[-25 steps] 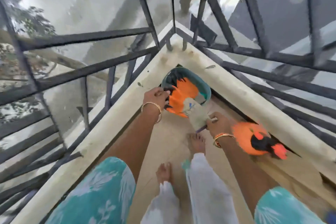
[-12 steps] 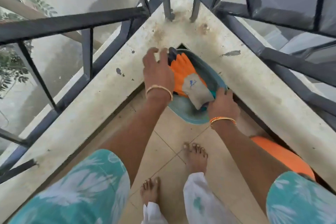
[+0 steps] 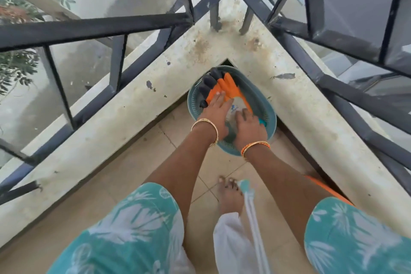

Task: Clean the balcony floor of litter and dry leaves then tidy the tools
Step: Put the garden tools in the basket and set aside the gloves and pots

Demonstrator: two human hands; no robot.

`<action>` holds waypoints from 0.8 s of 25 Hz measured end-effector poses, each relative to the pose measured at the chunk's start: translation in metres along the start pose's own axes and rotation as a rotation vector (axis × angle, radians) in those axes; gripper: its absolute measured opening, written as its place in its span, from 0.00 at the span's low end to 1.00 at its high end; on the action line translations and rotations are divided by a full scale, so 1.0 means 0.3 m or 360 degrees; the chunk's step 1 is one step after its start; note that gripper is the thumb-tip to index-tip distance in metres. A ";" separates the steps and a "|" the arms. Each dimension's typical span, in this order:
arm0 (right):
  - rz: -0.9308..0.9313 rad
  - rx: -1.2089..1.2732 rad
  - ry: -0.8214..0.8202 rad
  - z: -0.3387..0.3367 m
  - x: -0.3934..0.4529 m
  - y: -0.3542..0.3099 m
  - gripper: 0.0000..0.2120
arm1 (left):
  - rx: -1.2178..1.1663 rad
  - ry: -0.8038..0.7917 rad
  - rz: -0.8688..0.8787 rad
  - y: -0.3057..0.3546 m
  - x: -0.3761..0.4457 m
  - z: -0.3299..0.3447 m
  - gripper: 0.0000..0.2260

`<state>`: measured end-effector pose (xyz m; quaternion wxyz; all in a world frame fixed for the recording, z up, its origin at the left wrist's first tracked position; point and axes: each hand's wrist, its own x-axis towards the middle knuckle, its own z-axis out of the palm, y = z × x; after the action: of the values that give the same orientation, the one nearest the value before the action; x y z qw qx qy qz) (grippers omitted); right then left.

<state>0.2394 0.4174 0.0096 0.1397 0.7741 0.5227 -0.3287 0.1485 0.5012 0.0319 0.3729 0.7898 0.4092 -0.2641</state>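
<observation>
In the teal basket [image 3: 270, 115] at the railing corner, both hands now press the orange gloves [image 3: 229, 89] flat, the left hand [image 3: 216, 110] flat-fingered, the right hand [image 3: 250, 127] with its grip unclear.

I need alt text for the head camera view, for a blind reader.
Both hands, left hand and right hand, press an orange glove into a teal basket in the balcony corner, below the ledge and railing.

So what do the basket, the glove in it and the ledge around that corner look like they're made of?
The basket looks like moulded teal plastic: a smooth rim and walls pierced with fine holes. The glove seems knit fabric at the pale cuff with a matte orange rubbery coating and dark fingertips. The ledge looks like painted concrete or plaster, off-white, stained and chipped. Both hands rest on the glove.
</observation>
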 end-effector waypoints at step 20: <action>-0.1043 -0.0385 0.0266 -0.214 -1.056 -0.404 0.16 | -0.0249 0.0590 -0.1178 0.105 -1.459 0.284 0.31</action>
<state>0.0782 0.2766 0.2804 0.0742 0.5675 0.7878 -0.2275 -0.0646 0.2237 0.3100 0.2318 0.5929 0.7443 -0.2018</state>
